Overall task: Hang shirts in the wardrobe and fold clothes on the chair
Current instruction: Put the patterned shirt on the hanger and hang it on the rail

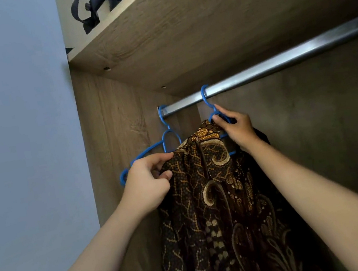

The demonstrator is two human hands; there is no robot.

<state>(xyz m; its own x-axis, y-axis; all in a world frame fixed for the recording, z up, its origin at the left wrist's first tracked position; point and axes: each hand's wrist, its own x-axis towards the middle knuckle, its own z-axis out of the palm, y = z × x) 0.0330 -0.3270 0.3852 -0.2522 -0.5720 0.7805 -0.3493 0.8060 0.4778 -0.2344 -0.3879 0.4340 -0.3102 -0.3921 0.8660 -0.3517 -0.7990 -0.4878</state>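
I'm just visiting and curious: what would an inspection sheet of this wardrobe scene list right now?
Surface: wood-grain wardrobe shelf above a metal hanging rail.
Job's things: brown patterned batik shirt on a blue plastic hanger hooked over the rail; a second, bare blue hanger hooked further left.
Clutter: dark strapped bag on the shelf.
Grippers: left hand pinches the shirt's shoulder; right hand grips the shirt hanger's neck.
Cables: nothing seen.
Surroundings: pale blue-grey wall left of the wardrobe.
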